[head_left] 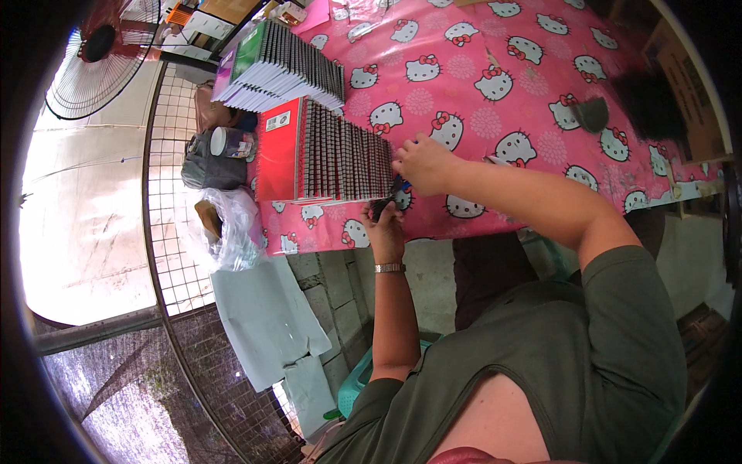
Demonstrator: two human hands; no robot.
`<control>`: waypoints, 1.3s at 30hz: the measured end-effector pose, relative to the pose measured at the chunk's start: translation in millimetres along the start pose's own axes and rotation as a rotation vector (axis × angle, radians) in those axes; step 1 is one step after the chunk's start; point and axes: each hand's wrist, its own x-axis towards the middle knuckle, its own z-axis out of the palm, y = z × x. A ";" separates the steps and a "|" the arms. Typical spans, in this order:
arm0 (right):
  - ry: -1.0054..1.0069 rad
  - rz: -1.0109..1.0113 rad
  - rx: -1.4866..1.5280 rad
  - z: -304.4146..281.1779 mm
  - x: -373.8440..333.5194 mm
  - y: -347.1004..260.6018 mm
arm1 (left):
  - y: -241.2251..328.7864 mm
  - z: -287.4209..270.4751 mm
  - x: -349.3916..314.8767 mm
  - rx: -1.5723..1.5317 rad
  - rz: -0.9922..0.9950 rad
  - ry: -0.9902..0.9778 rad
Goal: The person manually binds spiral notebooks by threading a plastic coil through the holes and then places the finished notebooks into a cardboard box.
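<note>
A tall stack of spiral notebooks with red covers (280, 158) stands on the pink table, their black wire coils facing right. At the stack's near right corner my left hand (384, 226) is closed, thumb and fingers pinching the dark coil end of a spiral notebook (380, 207). My right hand (425, 165) is curled just right of the coils, closed round a small blue-handled tool (401, 185). Most of this tool is hidden by the fingers, so its exact kind does not show.
Behind the red stack is another notebook stack with green and purple covers (249, 54). A white tub (222, 142), dark bag (202, 166) and clear plastic bag (239, 232) line the left side. A fan (99, 44) stands far left. The patterned tablecloth (456, 69) spreads right.
</note>
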 end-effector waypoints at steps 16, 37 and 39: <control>-0.012 -0.015 0.011 18.8 10.1 -3.2 | -5.2 3.6 1.8 0.133 0.076 0.062; 0.162 0.015 -0.103 41.5 3.4 2.3 | -9.6 17.9 -0.5 0.194 0.163 0.146; 0.237 -0.046 -0.217 41.5 9.6 -5.2 | -8.9 21.6 0.0 0.249 0.148 0.173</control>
